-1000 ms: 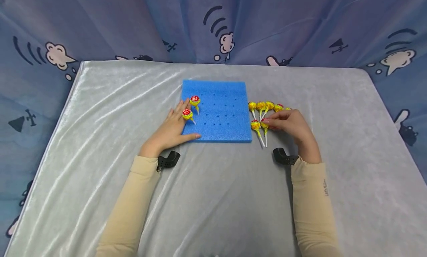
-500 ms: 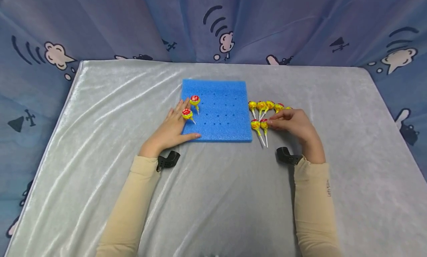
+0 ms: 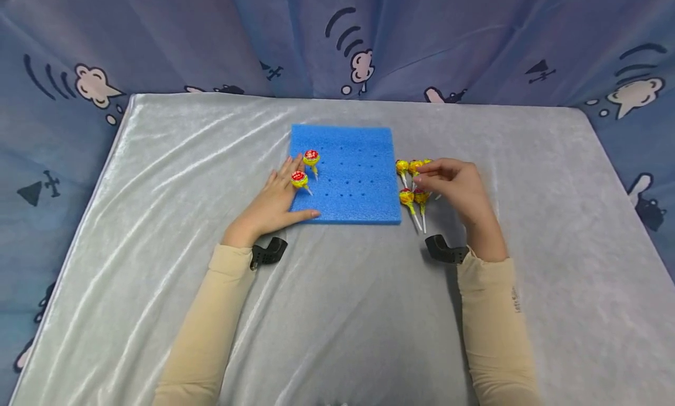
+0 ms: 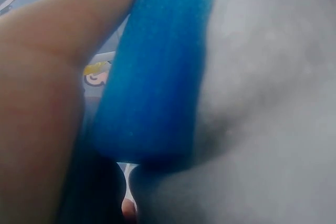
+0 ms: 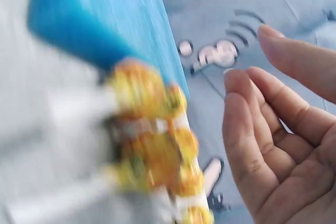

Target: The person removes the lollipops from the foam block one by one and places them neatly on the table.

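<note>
My left hand (image 3: 269,207) rests on the left edge of a blue foam board (image 3: 364,207), fingers spread and thumb along the near edge. Two lollipops with red-and-yellow wrappers, one farther back (image 3: 311,156) and one nearer (image 3: 299,179), stand tilted in the board beside that hand. My right hand (image 3: 461,189) hovers over the loose lollipops at the board's right. In the right wrist view its thumb and fingers are apart, with nothing between them. Two of those lollipops, one left (image 3: 406,197) and one right (image 3: 420,197), lie in front; the back row (image 3: 402,166) is partly hidden by the hand.
Rows of small holes (image 3: 344,182) dot the foam board. A pale velvety cloth (image 3: 343,312) covers the table. Behind it hangs a blue patterned curtain (image 3: 211,43). Each wrist bears a black camera mount, left (image 3: 269,252) and right (image 3: 445,251).
My right hand has lifted and shifted a little away from the front lollipops, toward the back row, covering more of it. My left hand stays in place on the board.
</note>
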